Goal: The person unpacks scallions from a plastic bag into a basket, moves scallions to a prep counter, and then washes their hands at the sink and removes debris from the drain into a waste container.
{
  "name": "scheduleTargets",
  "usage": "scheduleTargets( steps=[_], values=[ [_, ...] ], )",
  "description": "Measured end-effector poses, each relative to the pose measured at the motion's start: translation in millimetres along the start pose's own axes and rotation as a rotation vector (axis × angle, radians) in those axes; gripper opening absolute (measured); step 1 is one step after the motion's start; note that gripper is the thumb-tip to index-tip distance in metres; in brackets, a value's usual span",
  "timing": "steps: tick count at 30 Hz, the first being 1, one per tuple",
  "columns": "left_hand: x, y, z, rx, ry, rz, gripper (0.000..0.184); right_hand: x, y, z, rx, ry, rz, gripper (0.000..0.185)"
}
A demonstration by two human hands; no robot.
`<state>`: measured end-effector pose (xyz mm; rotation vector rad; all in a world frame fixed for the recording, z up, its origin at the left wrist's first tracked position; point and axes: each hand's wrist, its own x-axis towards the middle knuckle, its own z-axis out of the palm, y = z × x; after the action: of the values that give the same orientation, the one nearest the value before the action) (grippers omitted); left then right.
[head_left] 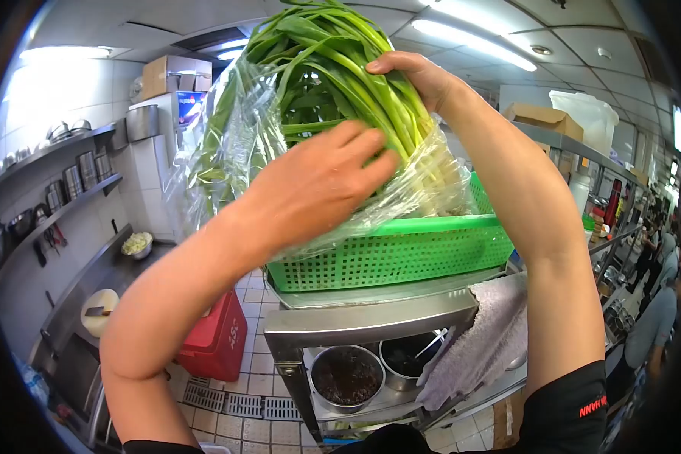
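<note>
A big bundle of long green leafy stalks (386,98), partly wrapped in a clear plastic bag (242,129), leans over a green perforated basket (393,257). My right hand (416,76) is closed round the upper side of the bundle, thumb over the stalks. Lower down, my left hand (329,174) lies at the front of the bundle against the bag; its fingers are curled and slightly blurred, and what they grip, if anything, is hidden. The basket rests on a metal shelf top (371,316).
Pots of dark contents (346,376) and a grey towel (480,340) are below. A red cooler (218,340) stands on the floor. At left are a counter with a bowl (137,244) and wall shelves; a storage rack (583,151) and people (651,333) are at right.
</note>
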<state>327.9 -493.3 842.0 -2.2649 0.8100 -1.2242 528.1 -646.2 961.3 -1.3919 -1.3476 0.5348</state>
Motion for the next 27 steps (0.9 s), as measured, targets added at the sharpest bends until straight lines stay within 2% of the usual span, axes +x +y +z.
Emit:
scheduleTargets(
  steps=[1,3,5,8,9,10,11,12,13,14,15,16,17,18,20,24,26,27],
  values=[
    [7.7,-5.3,3.7,-0.003,0.002,0.003,0.034,0.9,0.5,1.7,-0.002,-0.023,-0.003,0.043],
    [23.5,-14.4,11.4,0.373,0.173,0.312,0.052,3.5,3.6,5.2,-0.035,0.056,-0.017,0.042],
    [35.5,-24.8,21.6,0.399,0.158,0.286,0.056,5.8,6.8,7.4,-0.063,0.139,-0.032,0.041],
    [42.8,-28.3,31.0,0.429,0.194,0.302,0.061,8.8,8.4,9.9,0.085,-0.102,0.255,0.05],
    [44.4,-26.6,31.7,0.454,0.165,0.272,0.062,1.8,6.9,19.4,0.087,-0.094,0.25,0.05],
    [45.0,-25.5,32.1,0.478,0.136,0.24,0.063,-7.8,7.6,29.0,0.019,-0.067,0.249,0.068],
    [42.5,-24.3,29.8,0.459,0.148,0.256,0.052,-17.6,7.3,42.3,-0.049,-0.041,0.25,0.085],
    [40.4,-25.3,31.0,0.456,0.151,0.261,0.052,-22.3,6.8,49.5,-0.118,-0.015,0.251,0.103],
    [37.4,-27.7,33.7,0.398,0.081,0.213,0.042,-17.1,14.8,44.5,-0.205,-0.022,0.272,0.111],
    [33.5,-30.8,36.4,0.34,0.01,0.165,0.033,-23.5,14.7,42.3,-0.204,-0.019,0.271,0.111],
    [26.6,-34.0,38.5,0.341,0.011,0.167,0.033,-34.3,14.5,38.8,-0.499,0.057,0.358,0.111],
    [18.8,-37.2,40.0,0.304,-0.099,0.055,0.026,-45.3,14.6,35.7,-0.797,0.134,0.441,0.112],
    [14.4,-40.4,41.4,0.268,-0.207,-0.057,0.019,-60.7,13.1,41.7,-0.984,0.128,0.414,0.108],
    [13.9,-43.7,43.5,0.274,-0.205,-0.056,0.019,-70.9,9.3,41.3,-1.136,0.103,0.355,0.094],
    [13.1,-49.3,46.8,0.259,-0.135,-0.028,0.018,-89.2,28.9,31.8,-1.381,0.122,0.023,0.074],
    [25.0,-50.4,39.0,0.292,-0.211,-0.064,0.017,-123.8,28.0,23.6,-1.524,0.105,-0.038,0.06],
    [26.7,-56.6,34.7,0.269,-0.224,-0.132,0.02,-142.9,32.1,9.4,-1.528,0.231,0.033,0.058],
    [28.0,-58.3,29.4,0.244,-0.259,-0.213,0.033,-150.0,30.9,4.6,-1.56,0.191,0.099,0.058]
  ],
)
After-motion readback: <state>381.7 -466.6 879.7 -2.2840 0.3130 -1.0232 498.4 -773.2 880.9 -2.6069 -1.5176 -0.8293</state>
